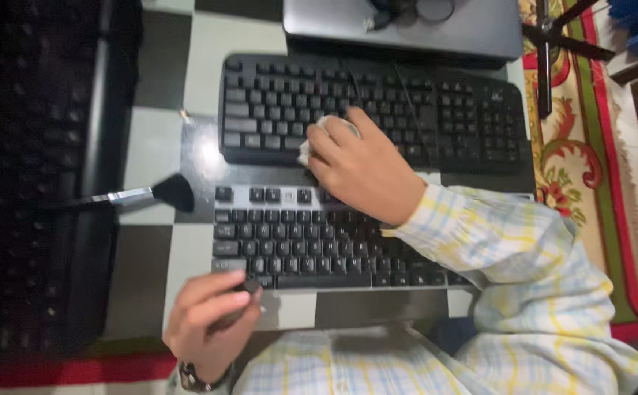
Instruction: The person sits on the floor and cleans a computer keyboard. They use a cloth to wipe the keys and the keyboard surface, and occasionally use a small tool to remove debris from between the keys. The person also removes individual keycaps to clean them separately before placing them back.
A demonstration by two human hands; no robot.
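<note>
Wiping step in hand: right hand (363,164) presses a white cloth (317,135) onto the far black keyboard (377,110), grip closed on the wad near its near-left keys. Left hand (213,318) pinches a small dark object (249,287) at the near-left corner of the near keyboard (312,241) with the silver top strip. Next move likely calls for sweeping the cloth along the key rows with light pressure. A brush (162,192) lies on the checkered worktop (158,143) to the left. Hard to tell: what the dark object is; most of the cloth hidden under fingers; left side very dark; closed laptop (407,29) cut off at the far edge.
</note>
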